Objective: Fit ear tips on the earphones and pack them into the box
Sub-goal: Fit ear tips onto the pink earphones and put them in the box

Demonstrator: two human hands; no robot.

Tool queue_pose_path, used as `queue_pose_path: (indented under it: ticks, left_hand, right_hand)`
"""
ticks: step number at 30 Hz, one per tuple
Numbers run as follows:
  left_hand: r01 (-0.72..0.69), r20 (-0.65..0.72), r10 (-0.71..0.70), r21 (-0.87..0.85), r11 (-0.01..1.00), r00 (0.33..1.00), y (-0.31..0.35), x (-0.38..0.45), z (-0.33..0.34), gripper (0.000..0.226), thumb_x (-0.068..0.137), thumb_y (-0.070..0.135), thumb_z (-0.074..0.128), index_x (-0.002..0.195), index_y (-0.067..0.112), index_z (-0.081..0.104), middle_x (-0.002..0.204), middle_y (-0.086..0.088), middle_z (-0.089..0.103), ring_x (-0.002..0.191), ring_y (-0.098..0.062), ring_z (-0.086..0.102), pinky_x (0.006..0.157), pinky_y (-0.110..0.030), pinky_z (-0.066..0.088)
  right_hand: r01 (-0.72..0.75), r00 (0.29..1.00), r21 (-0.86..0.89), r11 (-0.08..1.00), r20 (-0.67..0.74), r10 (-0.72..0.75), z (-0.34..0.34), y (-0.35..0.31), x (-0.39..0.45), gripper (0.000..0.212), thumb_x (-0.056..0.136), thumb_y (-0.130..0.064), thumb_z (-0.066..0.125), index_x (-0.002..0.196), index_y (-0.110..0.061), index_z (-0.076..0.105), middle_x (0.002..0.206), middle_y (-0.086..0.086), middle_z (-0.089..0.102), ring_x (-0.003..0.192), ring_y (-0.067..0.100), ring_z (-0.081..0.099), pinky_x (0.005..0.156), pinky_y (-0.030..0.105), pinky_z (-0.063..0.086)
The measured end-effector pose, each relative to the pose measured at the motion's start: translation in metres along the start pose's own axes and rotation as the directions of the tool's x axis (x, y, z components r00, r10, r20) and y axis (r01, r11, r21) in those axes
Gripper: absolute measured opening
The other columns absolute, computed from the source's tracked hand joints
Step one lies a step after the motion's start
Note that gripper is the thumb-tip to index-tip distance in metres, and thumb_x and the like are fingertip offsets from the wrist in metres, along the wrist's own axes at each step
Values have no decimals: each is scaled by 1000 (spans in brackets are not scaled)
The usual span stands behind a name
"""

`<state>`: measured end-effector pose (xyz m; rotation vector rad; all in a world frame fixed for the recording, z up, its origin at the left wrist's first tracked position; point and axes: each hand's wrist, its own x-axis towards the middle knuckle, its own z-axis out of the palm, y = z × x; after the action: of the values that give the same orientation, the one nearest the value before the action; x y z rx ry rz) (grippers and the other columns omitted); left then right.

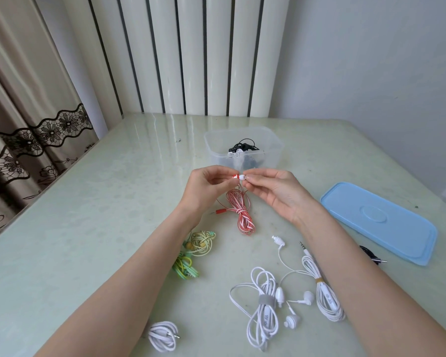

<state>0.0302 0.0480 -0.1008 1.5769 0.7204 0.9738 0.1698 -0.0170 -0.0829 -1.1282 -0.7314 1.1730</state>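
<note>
My left hand point(206, 186) pinches a red earbud point(235, 176) above the table. My right hand point(273, 194) presses a white ear tip point(242, 177) against that earbud's end. The red and white striped cord point(242, 215) of these earphones hangs down to the table, its red plug point(218, 212) lying to the left. Just behind my hands stands a clear plastic box point(242, 148) with black earphones point(243, 146) and something white inside.
A blue lid point(381, 222) lies at the right, a black cord with plug point(373, 256) at its near edge. Yellow-green earphones point(193, 253) lie under my left forearm. White earphone bundles point(265, 305) point(325, 289) point(162, 336) lie near the front edge.
</note>
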Motion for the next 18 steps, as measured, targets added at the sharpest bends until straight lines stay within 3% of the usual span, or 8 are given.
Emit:
queue_pose_path:
  ticks: [2,5,8,13,18]
  left_hand:
    - [18,8,-18,-9,1000,1000,1,1,1,16,78,-1,67,84,14,66,73,3,66,63,2,62,68,-11,51]
    - [17,15,-16,-13,1000,1000,2,3,1,17,78,0,66,87,14,65,75,0,65,63,2,61,67,-10,50]
    - [11,8,-11,-6,1000,1000,1,2,2,17,78,1,67,87,15,65,77,0,65,65,0,61,69,-11,51]
    - [-60,10,59,68,996,998,2,1,2,17,76,3,70,78,19,65,74,2,65,63,3,59,68,-10,49]
    - [-109,57,105,65,992,993,6,-1,0,15,75,2,70,79,16,67,76,-1,66,67,-1,60,71,-12,50]
  right_hand:
    - [49,999,-158,986,-14,-52,-2,-5,-1,15,81,9,58,76,-3,65,59,1,70,56,8,67,60,16,51]
    - [67,997,-274,959,-13,-73,1,-9,1,8,81,6,60,85,3,66,65,4,70,58,9,67,69,22,46]
    - [58,998,-262,963,-15,-65,2,-10,-1,8,81,6,61,87,6,66,73,9,69,62,10,68,78,23,53]
    - [37,999,-193,981,-20,-41,2,-11,-4,7,80,9,60,80,4,66,61,2,70,58,9,69,63,12,55]
    - [-29,1000,-63,998,-6,29,2,-13,-5,12,81,10,57,75,3,63,59,4,70,57,10,68,60,14,55]
